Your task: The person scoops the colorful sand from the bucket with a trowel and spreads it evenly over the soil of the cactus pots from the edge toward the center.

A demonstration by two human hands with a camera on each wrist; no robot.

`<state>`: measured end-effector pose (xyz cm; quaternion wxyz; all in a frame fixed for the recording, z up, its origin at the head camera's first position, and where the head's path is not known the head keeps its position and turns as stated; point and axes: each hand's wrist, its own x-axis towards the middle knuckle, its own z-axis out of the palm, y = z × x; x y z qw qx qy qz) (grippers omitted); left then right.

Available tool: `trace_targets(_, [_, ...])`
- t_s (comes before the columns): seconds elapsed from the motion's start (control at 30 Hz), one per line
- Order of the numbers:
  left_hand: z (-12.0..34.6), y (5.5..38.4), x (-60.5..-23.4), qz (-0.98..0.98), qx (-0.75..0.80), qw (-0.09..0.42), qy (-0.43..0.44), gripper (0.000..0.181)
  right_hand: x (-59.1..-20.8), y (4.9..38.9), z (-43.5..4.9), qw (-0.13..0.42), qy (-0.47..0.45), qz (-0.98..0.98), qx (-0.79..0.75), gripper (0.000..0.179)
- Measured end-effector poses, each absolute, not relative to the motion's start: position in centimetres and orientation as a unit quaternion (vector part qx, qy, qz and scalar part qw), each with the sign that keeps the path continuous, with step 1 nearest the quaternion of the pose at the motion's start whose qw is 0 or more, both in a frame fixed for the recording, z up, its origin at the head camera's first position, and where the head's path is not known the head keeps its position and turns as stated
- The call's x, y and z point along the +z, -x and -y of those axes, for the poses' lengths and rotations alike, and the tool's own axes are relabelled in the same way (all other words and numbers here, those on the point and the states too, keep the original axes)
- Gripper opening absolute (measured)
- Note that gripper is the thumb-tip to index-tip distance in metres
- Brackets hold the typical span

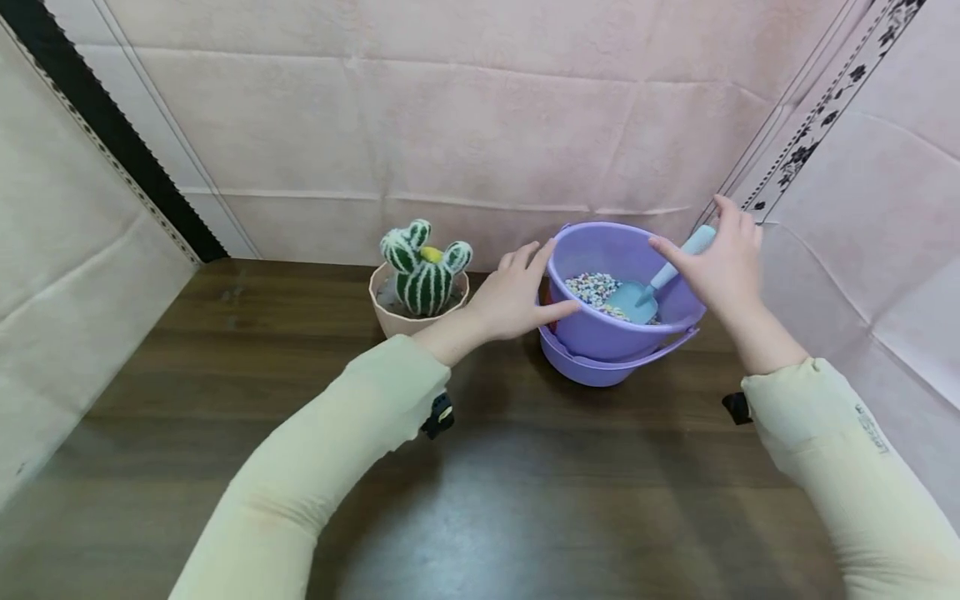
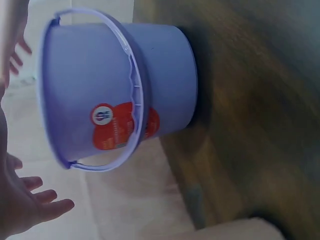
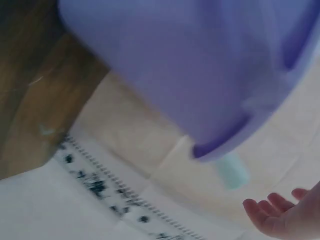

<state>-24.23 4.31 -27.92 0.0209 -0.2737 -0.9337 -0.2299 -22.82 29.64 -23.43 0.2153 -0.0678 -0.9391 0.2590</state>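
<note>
A purple bucket point(image 1: 611, 337) stands upright on the brown table, its handle point(image 2: 136, 90) hanging down the front and a red label point(image 2: 114, 125) on its side. Small multicoloured pellets point(image 1: 592, 287) lie inside, with a light blue toy shovel point(image 1: 636, 302) set in them. The shovel's grip point(image 3: 231, 171) leans out past the right rim. Fingers spread, my left hand point(image 1: 517, 296) is at the bucket's left rim; whether it touches is unclear. My right hand point(image 1: 723, 262) is at the right rim, thumb and fingers apart around the shovel's grip, holding nothing.
A knitted green cactus point(image 1: 425, 283) in a pale pot point(image 1: 408, 323) stands left of the bucket, behind my left forearm. Pale cloth walls point(image 1: 480, 133) rise behind the table and at both sides; the bucket is near the back right corner.
</note>
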Motion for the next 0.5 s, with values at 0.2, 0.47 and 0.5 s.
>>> trace_targets(0.2, [-6.2, 25.8, -28.7, 0.916, -0.342, -0.014, 0.209, 0.093, -24.4, 24.6, -32.2, 0.152, 0.151, 0.917, 0.336, 0.109])
trace_targets(0.47, [-8.3, 27.4, -29.6, 0.856, -0.498, -0.015, 0.141, 0.079, -25.6, 26.3, -33.7, 0.060, 0.174, 0.899, 0.397, 0.108])
trace_targets(0.5, [-8.5, 27.5, -29.7, 0.841, -0.526, -0.018, 0.127, 0.075, -25.7, 26.3, -33.6, 0.058, 0.175, 0.900, 0.394, 0.105])
